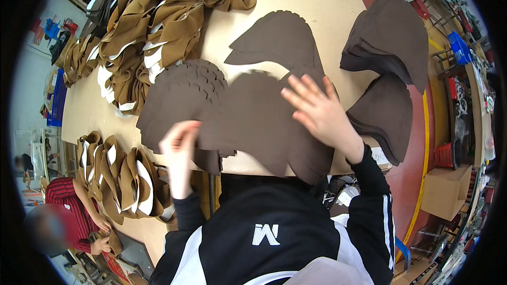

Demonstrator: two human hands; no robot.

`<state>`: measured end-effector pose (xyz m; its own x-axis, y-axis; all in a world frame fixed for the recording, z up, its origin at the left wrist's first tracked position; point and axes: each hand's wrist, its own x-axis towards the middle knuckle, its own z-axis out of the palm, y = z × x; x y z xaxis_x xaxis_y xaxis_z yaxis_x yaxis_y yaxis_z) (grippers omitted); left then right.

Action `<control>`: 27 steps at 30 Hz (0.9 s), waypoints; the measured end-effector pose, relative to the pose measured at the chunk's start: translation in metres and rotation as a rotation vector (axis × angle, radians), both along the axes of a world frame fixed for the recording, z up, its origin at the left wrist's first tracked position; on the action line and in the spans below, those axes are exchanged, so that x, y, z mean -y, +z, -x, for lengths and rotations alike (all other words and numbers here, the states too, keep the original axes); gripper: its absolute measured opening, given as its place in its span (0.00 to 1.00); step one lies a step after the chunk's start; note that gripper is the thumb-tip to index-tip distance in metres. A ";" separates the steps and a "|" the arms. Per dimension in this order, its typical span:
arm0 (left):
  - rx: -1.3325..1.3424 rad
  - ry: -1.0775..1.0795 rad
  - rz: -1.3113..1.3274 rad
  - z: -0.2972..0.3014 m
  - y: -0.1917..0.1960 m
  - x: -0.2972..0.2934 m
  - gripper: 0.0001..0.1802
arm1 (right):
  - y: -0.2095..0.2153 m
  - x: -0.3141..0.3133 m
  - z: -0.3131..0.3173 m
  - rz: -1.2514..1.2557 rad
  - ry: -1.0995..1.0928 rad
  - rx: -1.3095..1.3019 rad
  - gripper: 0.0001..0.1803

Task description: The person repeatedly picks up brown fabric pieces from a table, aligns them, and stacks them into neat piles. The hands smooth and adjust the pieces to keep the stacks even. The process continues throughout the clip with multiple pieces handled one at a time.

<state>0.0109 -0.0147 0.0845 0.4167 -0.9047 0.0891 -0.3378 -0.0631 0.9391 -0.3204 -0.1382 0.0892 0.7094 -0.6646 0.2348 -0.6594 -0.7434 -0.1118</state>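
Several flat dark brown cut pieces with notched, rounded tops lie on the table before me. My left hand (179, 140) is curled, its fingertips closed at the lower left corner of a middle dark brown piece (253, 111), whose top edge is slightly blurred. With fingers spread, my right hand (319, 110) rests at the right side of this piece, over the dark brown stack (314, 155) beside it. A fanned pile of similar pieces (182, 87) lies to the left, partly behind my left hand. Farther off is another dark brown stack (280, 37).
At the right table edge, two more dark brown stacks (391, 37) overlap. Brown pieces with white patches (153, 26) heap at the far left; a row of them (124, 179) stands at the near left. A co-worker in a striped red top (66, 206) handles a brown piece. A cardboard box (446, 192) stands right.
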 end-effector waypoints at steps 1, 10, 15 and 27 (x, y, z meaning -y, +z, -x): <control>0.025 0.060 0.024 -0.026 0.006 -0.007 0.08 | -0.001 -0.011 -0.006 -0.013 0.100 0.003 0.28; 0.398 0.174 0.122 -0.072 0.001 -0.014 0.12 | -0.034 -0.003 -0.004 -0.080 0.122 -0.089 0.24; 0.352 -0.148 0.081 0.033 -0.024 0.030 0.20 | -0.035 0.069 0.027 -0.183 -0.340 -0.122 0.25; 0.548 -0.196 0.057 0.095 -0.047 0.030 0.27 | -0.047 -0.020 -0.025 -0.086 0.163 0.020 0.26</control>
